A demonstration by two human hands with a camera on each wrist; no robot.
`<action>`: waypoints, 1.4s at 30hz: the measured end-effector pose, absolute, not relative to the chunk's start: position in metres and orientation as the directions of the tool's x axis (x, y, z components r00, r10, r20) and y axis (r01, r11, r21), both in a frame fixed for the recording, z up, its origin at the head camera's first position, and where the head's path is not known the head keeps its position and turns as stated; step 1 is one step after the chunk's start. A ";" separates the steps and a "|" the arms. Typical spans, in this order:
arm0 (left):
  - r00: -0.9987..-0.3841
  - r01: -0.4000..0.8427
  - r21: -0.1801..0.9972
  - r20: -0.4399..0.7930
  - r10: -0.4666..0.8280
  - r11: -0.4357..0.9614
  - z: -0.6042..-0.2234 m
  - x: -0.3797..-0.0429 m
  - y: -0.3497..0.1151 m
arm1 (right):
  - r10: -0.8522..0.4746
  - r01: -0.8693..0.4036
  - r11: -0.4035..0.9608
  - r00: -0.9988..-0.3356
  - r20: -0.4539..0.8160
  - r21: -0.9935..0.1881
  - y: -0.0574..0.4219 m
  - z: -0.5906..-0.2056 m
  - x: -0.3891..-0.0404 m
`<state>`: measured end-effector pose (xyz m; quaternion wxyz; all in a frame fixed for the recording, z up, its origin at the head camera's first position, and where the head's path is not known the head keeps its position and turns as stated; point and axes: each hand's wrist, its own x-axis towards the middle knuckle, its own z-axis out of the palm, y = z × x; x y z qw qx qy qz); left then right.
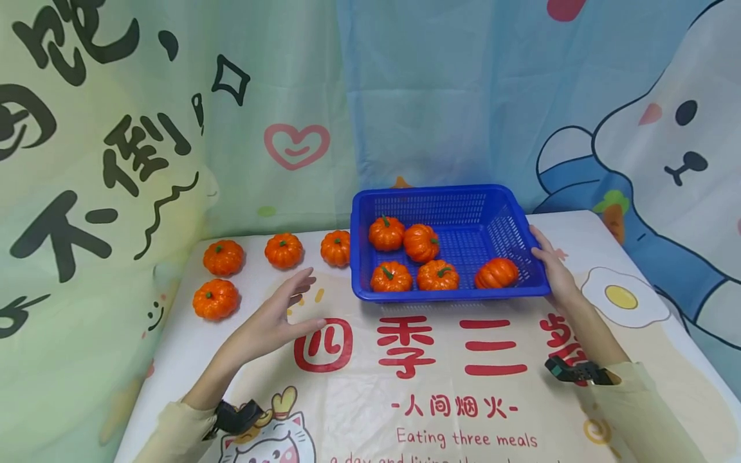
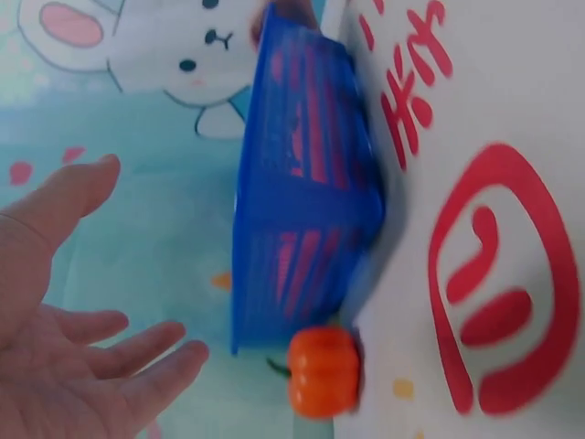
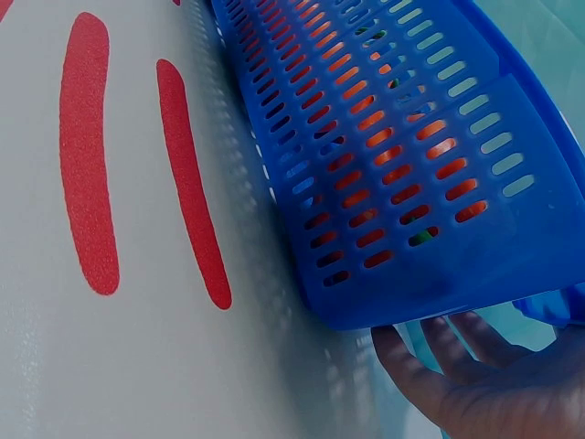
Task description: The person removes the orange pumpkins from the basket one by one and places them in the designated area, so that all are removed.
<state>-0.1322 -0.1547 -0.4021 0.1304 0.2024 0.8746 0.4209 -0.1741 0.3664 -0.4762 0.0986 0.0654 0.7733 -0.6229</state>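
A blue plastic basket (image 1: 451, 295) with slotted walls stands at the back of the table, holding several small orange pumpkins (image 1: 438, 276). My right hand (image 1: 557, 270) is at the basket's right end. In the right wrist view its fingers (image 3: 420, 375) touch the end wall from outside, fairly straight; the thumb does not show there. To the left of the basket, my left hand (image 1: 278, 318) is held up with thumb and fingers spread, holding nothing. One pumpkin (image 1: 334, 248) sits against the basket's left side, partly covered by it.
More pumpkins stand on the table's left part: one pumpkin (image 1: 283, 250) at the back, and two near the left edge, a rear pumpkin (image 1: 223, 258) and a front pumpkin (image 1: 215, 299). A printed cloth (image 1: 417, 135) hangs close behind the basket.
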 end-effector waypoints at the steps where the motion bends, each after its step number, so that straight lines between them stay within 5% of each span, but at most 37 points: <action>1: -0.875 0.254 0.794 -0.054 0.480 0.552 -0.401 -0.133 -0.151 | -0.021 0.222 0.214 -0.972 -0.232 -0.951 0.366 -0.476 -0.174; 26: -0.702 0.395 0.803 -0.050 0.711 0.447 -0.377 -0.163 -0.072 | -0.018 0.233 0.214 -0.970 -0.242 -0.949 0.365 -0.478 -0.175; 42: -0.546 0.479 0.797 -0.057 0.836 0.367 -0.343 -0.244 0.036 | -0.033 0.227 0.200 -0.971 -0.238 -0.953 0.367 -0.476 -0.175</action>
